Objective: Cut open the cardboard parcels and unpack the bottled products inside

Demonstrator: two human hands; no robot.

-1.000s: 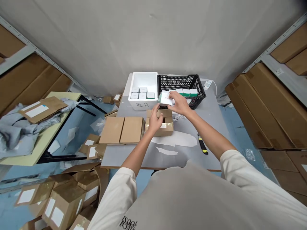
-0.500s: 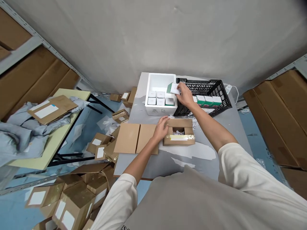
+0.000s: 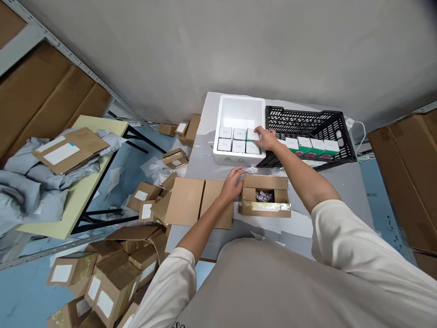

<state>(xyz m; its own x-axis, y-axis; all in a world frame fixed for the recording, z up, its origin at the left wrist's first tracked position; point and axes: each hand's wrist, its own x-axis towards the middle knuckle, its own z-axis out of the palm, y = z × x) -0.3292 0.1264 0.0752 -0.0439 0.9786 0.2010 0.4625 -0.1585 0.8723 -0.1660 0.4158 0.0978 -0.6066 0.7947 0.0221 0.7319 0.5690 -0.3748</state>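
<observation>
- At far left, a pale yellow side bench (image 3: 77, 196) carries grey plastic mailing bags (image 3: 20, 205) and a flat brown cardboard mailer (image 3: 87, 142).
- Near it on the blue floor lies a heap of brown taped cartons (image 3: 112, 278) with white labels.
- Two flat brown cardboard panels (image 3: 184, 202) lie side by side on the grey-topped bench (image 3: 351, 196).
- The left hand (image 3: 234, 185) is over the right-hand panel, its fingers loosely extended and holding nothing visible; whether they touch the carton beside them, I cannot tell.
- Behind it stands a white foam container (image 3: 221, 159) with six white-topped boxes in two rows of three.
- The white-and-green box (image 3: 251, 135) at the right of the back row is inside the container, the right hand's (image 3: 268, 139) fingers gripping its right edge.
- In front of that hand is an open brown carton (image 3: 247, 207) holding crumpled printed paper (image 3: 264, 197).
- Furthest right on the bench, a black slatted plastic crate (image 3: 348, 143) holds a row of white-and-green boxes (image 3: 318, 145).
</observation>
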